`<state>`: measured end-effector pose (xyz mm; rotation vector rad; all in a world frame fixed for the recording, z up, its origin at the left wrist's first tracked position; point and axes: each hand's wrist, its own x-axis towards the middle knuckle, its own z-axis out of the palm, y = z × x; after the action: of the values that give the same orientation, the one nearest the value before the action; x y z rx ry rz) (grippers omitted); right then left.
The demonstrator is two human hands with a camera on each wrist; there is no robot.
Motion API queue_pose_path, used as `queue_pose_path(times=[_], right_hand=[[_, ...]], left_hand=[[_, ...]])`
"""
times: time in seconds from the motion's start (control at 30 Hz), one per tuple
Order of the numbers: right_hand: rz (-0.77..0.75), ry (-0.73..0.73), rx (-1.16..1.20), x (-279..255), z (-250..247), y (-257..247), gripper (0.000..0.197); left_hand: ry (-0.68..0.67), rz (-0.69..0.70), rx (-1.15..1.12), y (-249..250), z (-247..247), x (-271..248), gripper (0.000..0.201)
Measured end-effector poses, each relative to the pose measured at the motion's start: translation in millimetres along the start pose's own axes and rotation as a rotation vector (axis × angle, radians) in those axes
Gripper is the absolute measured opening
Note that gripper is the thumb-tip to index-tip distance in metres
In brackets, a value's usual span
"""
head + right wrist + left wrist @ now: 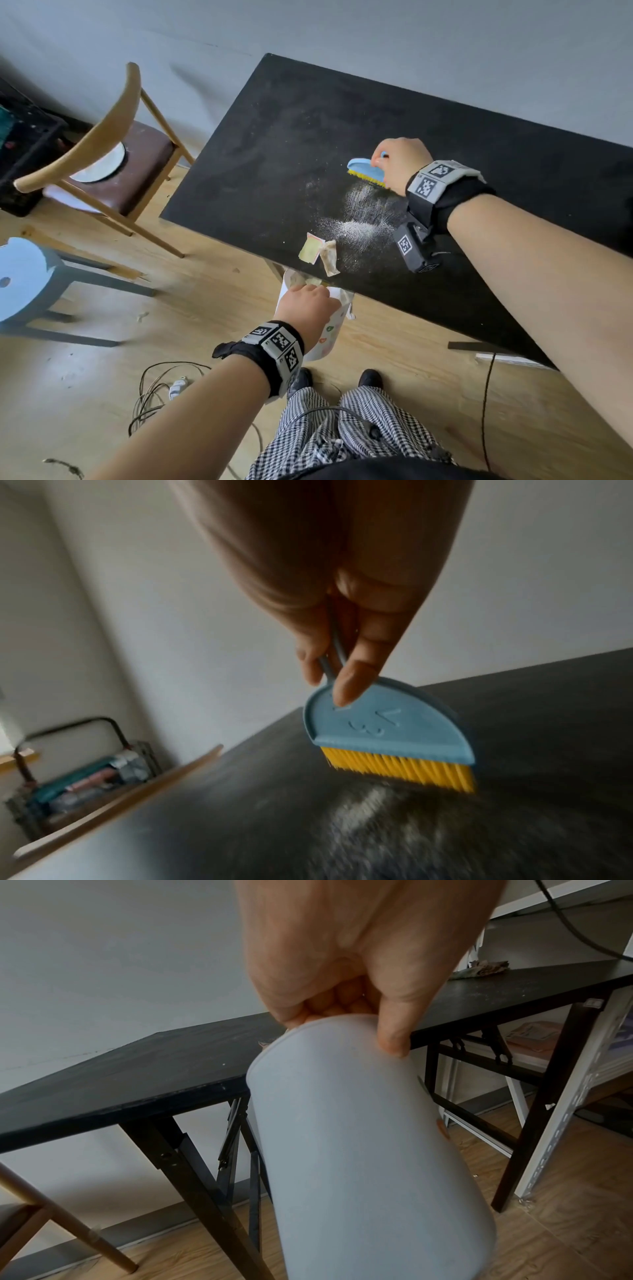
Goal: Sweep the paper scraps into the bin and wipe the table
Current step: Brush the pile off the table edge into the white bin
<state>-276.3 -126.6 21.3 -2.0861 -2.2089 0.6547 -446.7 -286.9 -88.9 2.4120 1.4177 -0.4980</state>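
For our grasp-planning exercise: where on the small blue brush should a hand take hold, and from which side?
Grip the thin handle of the blue brush, coming from above. The yellow bristles point down at the table, so the handle sticks up, slim enough to pinch, as the right hand does.

Head view: mounted high, facing forward and steeply down over the black table (445,144), both forearms and the floor. Left wrist view: sits below tabletop level, close behind the left hand (359,947), looking along it at the white bin (359,1150) and the table's edge and legs. Right wrist view: close above the right hand (325,561), facing down along the brush (387,731) to the tabletop. All three views share the table.
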Motion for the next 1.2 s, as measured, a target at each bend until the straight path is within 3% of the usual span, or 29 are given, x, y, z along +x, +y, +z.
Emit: queue_pose_path(times=[0.23,0.37,0.5,0.57,0.7,0.8,0.9,1.07,1.2], right_hand=[[-0.103,-0.151,-0.019,-26.7,26.4,-16.5,0.022],[0.014,0.011,-0.01,-24.1,6.8,4.9,0.021],[0.059,-0.08,-0.148,-35.5,15.3,9.7,0.032],[0.05,-0.103,-0.048,-47.8,30.7,-0.2,0.029],[0.055,-0.039,0.153,-60.1,40.1,-7.4,0.023],[0.139,0.103,0.127,-54.7,23.8,11.1,0.021],[0.223,0.118,0.01,-54.9,23.0,23.3,0.026],[0.067,0.0,-0.056,-73.9,60.0,-12.3,0.019],[0.044,0.106,0.117,-73.3,44.2,-24.7,0.026]], left_hand=[[0.004,0.024,-0.004,-2.0,-0.2,-1.3,0.037],[0.003,0.04,0.012,-3.6,0.5,-1.1,0.036],[-0.001,0.053,0.034,-4.4,0.0,-1.5,0.035],[-0.002,0.059,0.04,-5.3,-0.3,-1.5,0.034],[0.0,0.068,0.044,-6.0,-1.0,-1.1,0.032],[-0.001,0.071,0.039,-6.5,-0.7,-1.9,0.03],[0.0,0.077,0.045,-6.2,-0.6,-3.6,0.03],[-0.008,0.083,0.041,-7.2,-1.4,-4.6,0.033],[0.004,0.085,0.032,-8.9,-1.1,-6.7,0.034]])
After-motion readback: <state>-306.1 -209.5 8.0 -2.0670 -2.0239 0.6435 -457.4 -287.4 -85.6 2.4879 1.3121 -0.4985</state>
